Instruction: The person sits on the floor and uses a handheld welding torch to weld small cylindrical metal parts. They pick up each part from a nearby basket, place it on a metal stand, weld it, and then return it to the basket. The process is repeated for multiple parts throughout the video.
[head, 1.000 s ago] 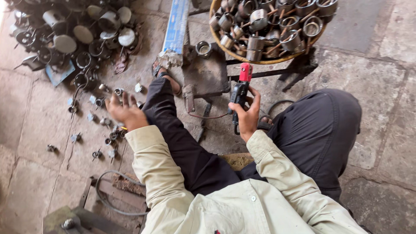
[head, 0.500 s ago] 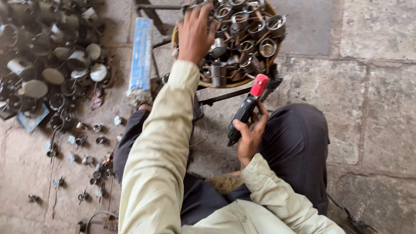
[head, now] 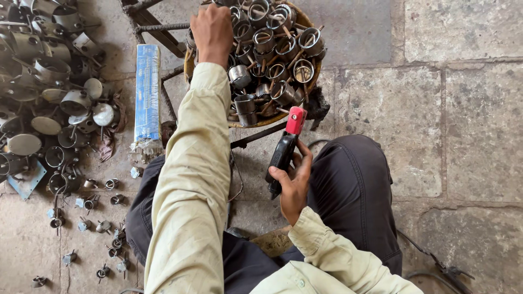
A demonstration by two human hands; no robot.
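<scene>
Left hand stays in basket; right hand keeps electrode holder.

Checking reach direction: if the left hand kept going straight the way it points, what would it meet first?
The left hand points into the basket, so probably the metal cups piled there; depth is unclear.

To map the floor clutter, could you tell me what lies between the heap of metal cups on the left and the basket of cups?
In the head view, a long blue packet lies on the stone floor between the heap and the basket, beside dark metal bars.
</scene>
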